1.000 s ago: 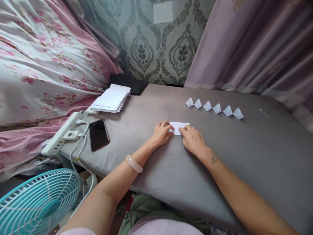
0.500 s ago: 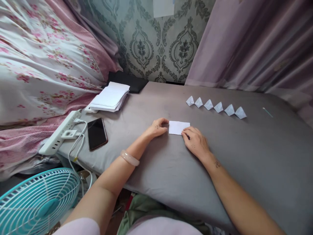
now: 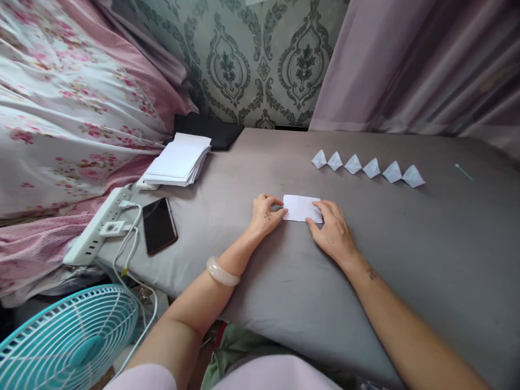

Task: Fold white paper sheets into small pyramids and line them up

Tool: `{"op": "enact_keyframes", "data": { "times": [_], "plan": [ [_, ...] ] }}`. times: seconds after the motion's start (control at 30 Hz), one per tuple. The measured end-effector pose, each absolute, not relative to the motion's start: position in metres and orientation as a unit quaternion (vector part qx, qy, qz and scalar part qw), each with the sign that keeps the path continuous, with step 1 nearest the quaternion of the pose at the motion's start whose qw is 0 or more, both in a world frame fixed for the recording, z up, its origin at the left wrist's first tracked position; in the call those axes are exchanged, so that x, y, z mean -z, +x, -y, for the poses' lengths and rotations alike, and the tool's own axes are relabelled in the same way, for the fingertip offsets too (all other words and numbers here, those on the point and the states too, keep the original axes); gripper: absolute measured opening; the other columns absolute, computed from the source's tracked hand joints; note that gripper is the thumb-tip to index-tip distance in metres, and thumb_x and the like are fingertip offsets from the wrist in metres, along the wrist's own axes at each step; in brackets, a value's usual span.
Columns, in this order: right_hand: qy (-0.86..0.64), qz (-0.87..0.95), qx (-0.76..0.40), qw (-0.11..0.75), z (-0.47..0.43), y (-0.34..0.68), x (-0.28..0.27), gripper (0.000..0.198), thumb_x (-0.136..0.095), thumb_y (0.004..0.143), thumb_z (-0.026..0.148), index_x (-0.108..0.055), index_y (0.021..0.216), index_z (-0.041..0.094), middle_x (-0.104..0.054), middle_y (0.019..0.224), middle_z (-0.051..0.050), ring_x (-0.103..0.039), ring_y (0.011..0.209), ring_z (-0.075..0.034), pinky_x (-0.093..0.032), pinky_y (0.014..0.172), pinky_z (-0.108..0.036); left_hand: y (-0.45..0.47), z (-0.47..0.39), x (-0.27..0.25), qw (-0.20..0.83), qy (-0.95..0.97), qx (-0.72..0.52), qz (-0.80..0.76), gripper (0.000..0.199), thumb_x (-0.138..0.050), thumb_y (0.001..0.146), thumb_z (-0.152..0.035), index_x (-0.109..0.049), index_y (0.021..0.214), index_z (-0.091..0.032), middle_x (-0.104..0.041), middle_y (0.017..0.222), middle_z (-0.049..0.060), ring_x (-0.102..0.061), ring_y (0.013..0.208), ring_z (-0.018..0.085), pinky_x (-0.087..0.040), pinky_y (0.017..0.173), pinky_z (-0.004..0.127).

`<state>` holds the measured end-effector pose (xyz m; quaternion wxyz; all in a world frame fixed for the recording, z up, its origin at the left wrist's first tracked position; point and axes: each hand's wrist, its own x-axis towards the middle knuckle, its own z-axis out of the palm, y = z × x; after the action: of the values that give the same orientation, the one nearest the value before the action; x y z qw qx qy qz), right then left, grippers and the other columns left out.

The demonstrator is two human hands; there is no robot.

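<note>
A small white piece of paper (image 3: 300, 207), rectangular and apparently folded, lies on the grey cloth between my hands. My left hand (image 3: 266, 215) has its thumb and forefinger closed on the paper's left edge, the thumb tip overlapping it. At the right edge, my right hand (image 3: 332, 230) grips the paper, thumb at the near corner and forefinger at the far one. The other fingers of both hands are partly hidden. Several small folded white paper shapes (image 3: 371, 168) stand in a slanting row beyond my right hand.
A stack of white paper (image 3: 179, 160) lies at the back left by a black flat item (image 3: 221, 132). Nearer are a phone (image 3: 160, 226) and a power strip (image 3: 97, 225) with white cables. A turquoise fan (image 3: 85, 352) stands below the left edge. A thin stick (image 3: 464, 172) lies far right.
My left thumb has come onto the paper's left edge. My right hand has shifted from the near right corner to span the right edge. The view has tilted down slightly.
</note>
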<state>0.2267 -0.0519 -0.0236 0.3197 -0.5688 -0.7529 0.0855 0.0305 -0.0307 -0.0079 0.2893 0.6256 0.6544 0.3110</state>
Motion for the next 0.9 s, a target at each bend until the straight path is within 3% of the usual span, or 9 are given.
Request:
{"op": "enact_keyframes", "data": {
  "times": [0.17,0.33,0.43,0.5,0.63,0.7,0.77,0.9],
  "plan": [
    [-0.556,0.752,-0.085,0.343,0.05,0.228,0.028,0.046,-0.057,0.081,0.026,-0.05,0.127,0.019,-0.054,0.122,-0.014,-0.051,0.115,-0.028,-0.044,0.099,-0.043,0.033,0.03,0.009,0.352,0.584,-0.373,-0.629,0.018,-0.072,0.071,-0.026,-0.066,0.086,-0.018,-0.059,0.09,0.005,-0.055,0.087,0.017,-0.046,0.081,0.031],
    [-0.546,0.749,-0.034,0.373,0.05,0.227,0.023,0.061,-0.061,0.079,0.026,-0.04,0.137,0.018,-0.047,0.128,-0.017,-0.046,0.121,-0.03,-0.043,0.098,-0.047,0.035,0.033,0.006,0.402,0.583,-0.412,-0.574,0.012,-0.067,0.074,-0.028,-0.063,0.079,-0.017,-0.056,0.07,-0.002,-0.049,0.063,0.01,-0.042,0.063,0.024],
    [-0.539,0.737,0.056,0.404,0.053,0.225,0.013,0.062,-0.064,0.079,0.027,-0.041,0.137,0.018,-0.044,0.132,-0.018,-0.045,0.122,-0.032,-0.037,0.1,-0.05,0.036,0.037,0.003,0.346,0.638,-0.433,-0.534,0.006,-0.064,0.077,-0.024,-0.062,0.077,-0.018,-0.061,0.073,-0.001,-0.051,0.065,0.011,-0.042,0.064,0.024],
    [-0.529,0.733,0.105,0.415,0.056,0.224,0.008,0.052,-0.063,0.081,0.027,-0.049,0.131,0.02,-0.047,0.13,-0.016,-0.047,0.118,-0.031,-0.036,0.099,-0.048,0.034,0.04,0.0,0.26,0.701,-0.449,-0.49,0.002,-0.06,0.08,-0.021,-0.061,0.079,-0.019,-0.064,0.078,0.001,-0.054,0.073,0.013,-0.044,0.069,0.026],
    [-0.498,0.749,0.14,0.414,0.063,0.224,0.0,0.021,-0.06,0.084,0.019,-0.066,0.104,0.026,-0.061,0.109,-0.007,-0.053,0.104,-0.024,-0.037,0.092,-0.04,0.029,0.047,-0.009,0.051,0.832,-0.421,-0.357,0.01,-0.05,0.088,-0.015,-0.059,0.087,-0.02,-0.07,0.093,0.004,-0.058,0.087,0.016,-0.043,0.079,0.032],
    [-0.482,0.763,0.143,0.407,0.065,0.225,-0.002,0.018,-0.058,0.085,0.014,-0.068,0.094,0.026,-0.065,0.099,-0.004,-0.054,0.096,-0.021,-0.036,0.089,-0.038,0.027,0.05,-0.014,-0.017,0.864,-0.388,-0.321,0.012,-0.048,0.089,-0.015,-0.059,0.089,-0.02,-0.071,0.097,0.003,-0.059,0.09,0.017,-0.042,0.078,0.032],
    [-0.47,0.776,0.147,0.395,0.065,0.226,-0.004,0.02,-0.057,0.086,0.012,-0.069,0.092,0.026,-0.067,0.096,-0.003,-0.055,0.094,-0.02,-0.035,0.088,-0.037,0.026,0.052,-0.018,-0.031,0.877,-0.365,-0.312,0.012,-0.047,0.091,-0.019,-0.059,0.09,-0.021,-0.071,0.097,0.004,-0.059,0.092,0.018,-0.042,0.078,0.033],
    [-0.462,0.796,0.149,0.361,0.063,0.228,-0.004,0.022,-0.055,0.087,0.012,-0.07,0.096,0.025,-0.068,0.097,-0.004,-0.055,0.095,-0.02,-0.033,0.088,-0.038,0.026,0.049,-0.016,0.056,0.862,-0.357,-0.355,0.018,-0.05,0.091,-0.032,-0.058,0.098,-0.018,-0.068,0.102,0.009,-0.058,0.098,0.02,-0.044,0.086,0.036]
  ]
}}
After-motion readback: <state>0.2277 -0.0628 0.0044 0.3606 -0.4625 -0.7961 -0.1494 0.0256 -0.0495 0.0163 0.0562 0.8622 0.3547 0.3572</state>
